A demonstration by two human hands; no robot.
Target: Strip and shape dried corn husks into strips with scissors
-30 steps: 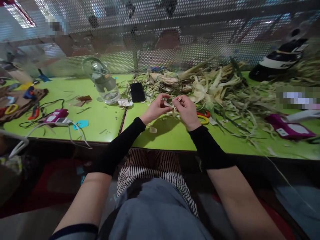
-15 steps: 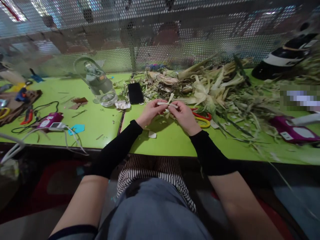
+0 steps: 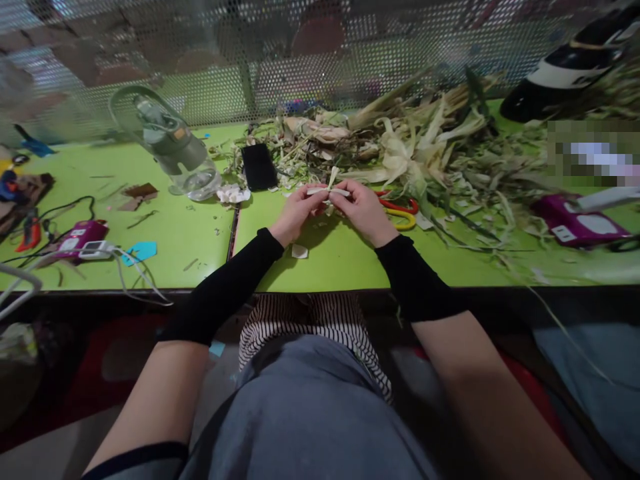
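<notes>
Husk strips, pale and crossed, sit between the fingertips in the head view, over the green table. Left hand pinches one side between thumb and fingers; right hand grips the other side likewise, the two close together. Just beside the right hand lie a red handle and a yellow handle. Behind stretches a heap of corn husks, with a phone near its left end.
</notes>
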